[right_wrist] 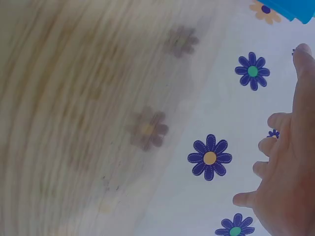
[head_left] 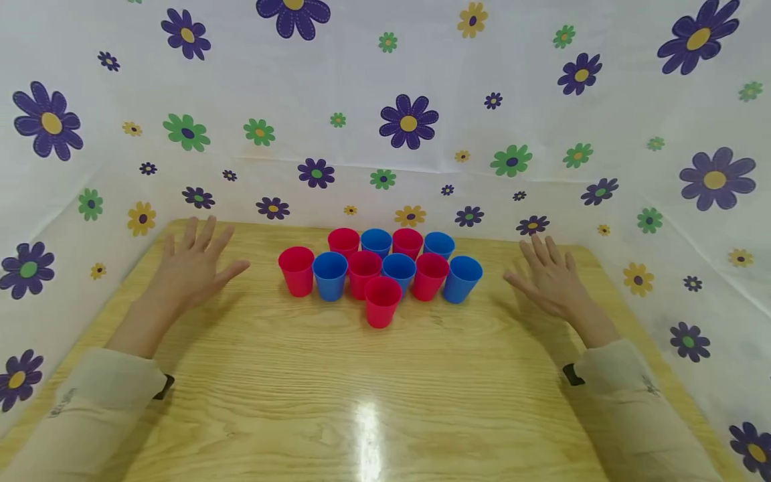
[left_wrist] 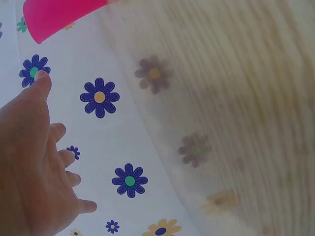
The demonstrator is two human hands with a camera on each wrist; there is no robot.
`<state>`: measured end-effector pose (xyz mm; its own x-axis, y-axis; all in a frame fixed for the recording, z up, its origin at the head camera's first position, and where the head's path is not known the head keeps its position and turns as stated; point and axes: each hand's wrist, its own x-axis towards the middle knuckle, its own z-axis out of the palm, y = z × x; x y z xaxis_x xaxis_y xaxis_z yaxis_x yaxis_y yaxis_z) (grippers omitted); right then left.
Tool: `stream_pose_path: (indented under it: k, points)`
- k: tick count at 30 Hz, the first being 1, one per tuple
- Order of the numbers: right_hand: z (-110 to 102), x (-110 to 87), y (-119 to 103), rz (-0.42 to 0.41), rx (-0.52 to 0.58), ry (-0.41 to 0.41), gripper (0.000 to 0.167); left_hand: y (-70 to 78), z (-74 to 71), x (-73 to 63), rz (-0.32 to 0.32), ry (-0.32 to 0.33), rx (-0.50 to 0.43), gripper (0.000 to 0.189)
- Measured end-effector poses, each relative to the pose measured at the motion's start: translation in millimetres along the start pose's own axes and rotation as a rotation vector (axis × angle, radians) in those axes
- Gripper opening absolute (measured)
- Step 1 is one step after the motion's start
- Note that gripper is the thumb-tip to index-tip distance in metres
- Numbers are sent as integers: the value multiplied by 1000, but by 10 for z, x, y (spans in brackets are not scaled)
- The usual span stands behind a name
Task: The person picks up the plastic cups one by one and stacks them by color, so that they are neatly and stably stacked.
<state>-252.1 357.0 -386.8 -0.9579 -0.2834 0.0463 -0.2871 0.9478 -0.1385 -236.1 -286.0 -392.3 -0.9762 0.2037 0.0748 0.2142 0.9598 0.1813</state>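
Note:
Several red and blue plastic cups stand upright, mouths up, in a tight group toward the back of the table. A single red cup is at the front; behind it runs a row of alternating colours from a red cup at left to a blue cup at right. Another row stands at the back. My left hand is spread left of the cups, apart from them, holding nothing. To their right, my right hand is likewise spread, fingers extended. A red cup edges into the left wrist view, a blue cup into the right.
The wooden table has a light grain and a bright glare spot near its front. White cloth printed with purple, green and yellow flowers walls it at the back and both sides. Dark bands show at the sleeve cuffs.

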Motion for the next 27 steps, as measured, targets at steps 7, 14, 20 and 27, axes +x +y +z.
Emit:
stream_pose_path:
  k: [7, 14, 20, 27]
  points:
    - [-13, -59, -86, -48, 43, 87, 83, 70, 48, 16, 19, -12, -123, 88]
    - [-34, -88, -359, -129, 121, 249, 70, 222, 34, -37, 58, 33, -374, 80]
    - [-24, -154, -610, -142, 239, 321, 59, 423, 34, -114, 35, 61, -581, 76]
    - [-21, -222, -933, -215, 356, 495, 40, 615, 51, -167, 5, 63, -776, 79]
